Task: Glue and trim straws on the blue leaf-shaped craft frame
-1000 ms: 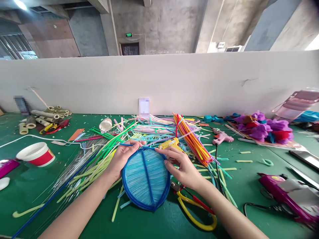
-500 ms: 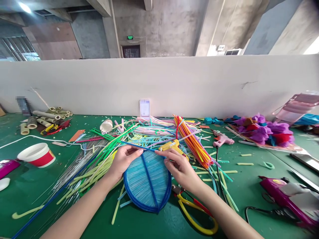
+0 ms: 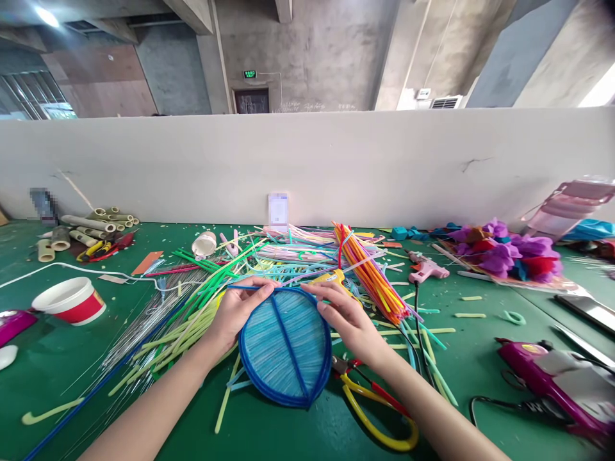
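Note:
A leaf-shaped panel [image 3: 271, 349] of light-blue strands, with a dark-blue fuzzy rim and midrib, is held upright over the table, its point downward. At its top edge my left hand [image 3: 239, 312] pinches a dark-blue pipe cleaner [image 3: 236, 287], whose free end sticks out to the left. My right hand [image 3: 346, 318] is closed at the upper right of the rim, thumb and fingers on the same pipe cleaner, which lies along the curve there. Yellow-handled scissors [image 3: 377, 416] lie just below my right hand. Behind it a yellow glue gun [image 3: 331, 277] is partly hidden.
Bundles of pipe cleaners, orange [image 3: 369, 272] and yellow-green [image 3: 185, 339], spread over the green table [image 3: 192, 432]. A paper cup [image 3: 70, 299] stands left. To the right are a pink glue gun [image 3: 427, 267], purple felt flowers [image 3: 504, 250] and a magenta corded tool [image 3: 552, 378]. A phone [image 3: 278, 211] leans on the partition.
The right part of the dark-blue pipe cleaner, straight before, now bends down along the panel's rim. My right hand has shifted slightly along the edge; my left hand keeps its pinch.

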`<state>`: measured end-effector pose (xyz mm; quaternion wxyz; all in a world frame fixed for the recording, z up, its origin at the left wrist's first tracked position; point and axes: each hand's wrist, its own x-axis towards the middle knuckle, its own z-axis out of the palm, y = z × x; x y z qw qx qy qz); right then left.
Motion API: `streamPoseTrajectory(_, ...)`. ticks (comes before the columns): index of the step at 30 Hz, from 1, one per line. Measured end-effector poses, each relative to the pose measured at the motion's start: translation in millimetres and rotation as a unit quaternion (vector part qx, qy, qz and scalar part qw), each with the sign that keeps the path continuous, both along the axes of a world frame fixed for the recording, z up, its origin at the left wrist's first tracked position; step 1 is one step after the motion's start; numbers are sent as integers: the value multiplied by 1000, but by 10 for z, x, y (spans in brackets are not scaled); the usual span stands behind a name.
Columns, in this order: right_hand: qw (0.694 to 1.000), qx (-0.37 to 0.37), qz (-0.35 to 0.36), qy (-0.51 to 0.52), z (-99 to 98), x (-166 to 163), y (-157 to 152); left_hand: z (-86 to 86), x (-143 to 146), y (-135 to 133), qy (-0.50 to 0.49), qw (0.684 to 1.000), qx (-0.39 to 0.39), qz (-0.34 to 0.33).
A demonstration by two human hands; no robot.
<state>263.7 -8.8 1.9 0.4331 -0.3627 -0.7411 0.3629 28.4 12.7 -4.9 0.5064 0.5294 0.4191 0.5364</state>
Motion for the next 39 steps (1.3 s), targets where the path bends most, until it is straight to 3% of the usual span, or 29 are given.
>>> streamPoseTrajectory(5,991,1,-73,116,-23,9,47,20,-9,-11,43,999,20,5)
streamPoseTrajectory(10,987,18,-111,113,-44,-19,41,60,-14,-57,54,998,31,6)
streamPoseTrajectory(13,985,12,-120,127,49,-43,8,132,-20,-88,62,996,59,8)
streamPoseTrajectory(19,982,-19,-116,145,338,-146,-23,456,-27,-133,131,965,222,41)
streamPoseTrajectory(23,984,6,-112,140,356,-257,-24,586,18,-166,208,922,325,40)
streamPoseTrajectory(27,985,33,-117,125,286,-344,-64,523,95,-202,260,886,380,53)
streamPoseTrajectory(32,983,74,-140,92,227,-368,-102,400,154,-265,237,894,369,89)
streamPoseTrajectory(39,977,128,-141,92,178,-356,-74,368,181,-299,241,880,396,105)
